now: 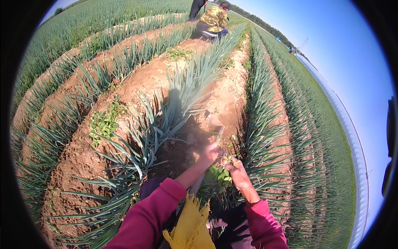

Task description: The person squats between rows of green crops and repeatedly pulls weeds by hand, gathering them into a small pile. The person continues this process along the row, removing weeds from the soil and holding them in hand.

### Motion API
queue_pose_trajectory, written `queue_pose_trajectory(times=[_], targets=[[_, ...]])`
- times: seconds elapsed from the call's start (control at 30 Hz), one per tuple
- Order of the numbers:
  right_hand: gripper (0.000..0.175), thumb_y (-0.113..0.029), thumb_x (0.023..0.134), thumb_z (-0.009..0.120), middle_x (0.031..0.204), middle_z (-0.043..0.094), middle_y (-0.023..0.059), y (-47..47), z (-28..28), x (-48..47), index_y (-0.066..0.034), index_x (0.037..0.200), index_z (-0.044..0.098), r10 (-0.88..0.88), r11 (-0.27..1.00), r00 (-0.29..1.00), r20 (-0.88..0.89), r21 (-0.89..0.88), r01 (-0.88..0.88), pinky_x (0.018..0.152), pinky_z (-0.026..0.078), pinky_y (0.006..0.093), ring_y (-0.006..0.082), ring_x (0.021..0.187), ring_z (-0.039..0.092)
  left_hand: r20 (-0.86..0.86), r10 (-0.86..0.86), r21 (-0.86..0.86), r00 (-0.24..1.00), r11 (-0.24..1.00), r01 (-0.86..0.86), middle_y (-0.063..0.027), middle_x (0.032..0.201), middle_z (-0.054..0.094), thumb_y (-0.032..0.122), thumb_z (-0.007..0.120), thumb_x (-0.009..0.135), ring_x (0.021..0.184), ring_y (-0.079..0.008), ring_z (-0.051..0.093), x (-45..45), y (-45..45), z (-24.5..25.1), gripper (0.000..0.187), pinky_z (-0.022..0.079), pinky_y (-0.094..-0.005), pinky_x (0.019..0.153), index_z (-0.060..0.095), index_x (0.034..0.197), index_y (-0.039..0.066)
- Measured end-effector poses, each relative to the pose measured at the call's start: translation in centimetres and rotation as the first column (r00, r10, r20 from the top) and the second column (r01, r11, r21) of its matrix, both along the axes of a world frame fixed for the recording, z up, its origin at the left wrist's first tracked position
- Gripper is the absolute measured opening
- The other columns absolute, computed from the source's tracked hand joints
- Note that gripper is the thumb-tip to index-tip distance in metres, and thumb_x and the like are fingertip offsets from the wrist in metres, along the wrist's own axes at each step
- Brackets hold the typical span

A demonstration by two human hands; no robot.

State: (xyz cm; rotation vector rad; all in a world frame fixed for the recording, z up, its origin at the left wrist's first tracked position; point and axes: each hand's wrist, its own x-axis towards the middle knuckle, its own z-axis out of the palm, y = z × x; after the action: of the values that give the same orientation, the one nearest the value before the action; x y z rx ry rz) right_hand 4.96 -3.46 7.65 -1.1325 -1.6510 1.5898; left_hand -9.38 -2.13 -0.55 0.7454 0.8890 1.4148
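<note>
My left hand (212,151), slightly blurred, is closed around what looks like the pale handle of a hoe (214,120). The handle shows on both sides of this hand, and the flat blade lies over the soil beyond it. Close beside it, my right hand (235,166) grips pulled weeds (222,176) by their thin stems and pale roots. Their green leaves hang below my fingers, and a thin stem also shows by my left hand. Both hands are low over the furrow between two rows of green onions (146,140).
Another onion row (264,115) runs along my right. A heap of weeds (105,123) lies on the soil ridge at left, with another heap (178,53) farther off. Ahead, a person in a camouflage jacket (214,18) sits low by the row; another person (196,9) stands behind.
</note>
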Motion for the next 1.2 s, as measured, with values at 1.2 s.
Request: queue_pose_trajectory(times=[1.2], targets=[[0.021, -0.024, 0.095, 0.058, 0.094, 0.062, 0.0030, 6.9, -9.9, 7.5, -0.0069, 0.106, 0.062, -0.456, 0.879, 0.876, -0.161, -0.237, 0.414, 0.085, 0.043, 0.0308, 0.0135, 0.089, 0.053, -0.117, 0.077, -0.105, 0.990, 0.991, -0.089, 0.0000, 0.075, 0.059, 0.002, 0.055, 0.090, 0.066, -0.0062, 0.053, 6.8, 3.5, -2.2, 0.008, 0.041, -0.0215, 0.059, 0.062, 0.092, 0.001]])
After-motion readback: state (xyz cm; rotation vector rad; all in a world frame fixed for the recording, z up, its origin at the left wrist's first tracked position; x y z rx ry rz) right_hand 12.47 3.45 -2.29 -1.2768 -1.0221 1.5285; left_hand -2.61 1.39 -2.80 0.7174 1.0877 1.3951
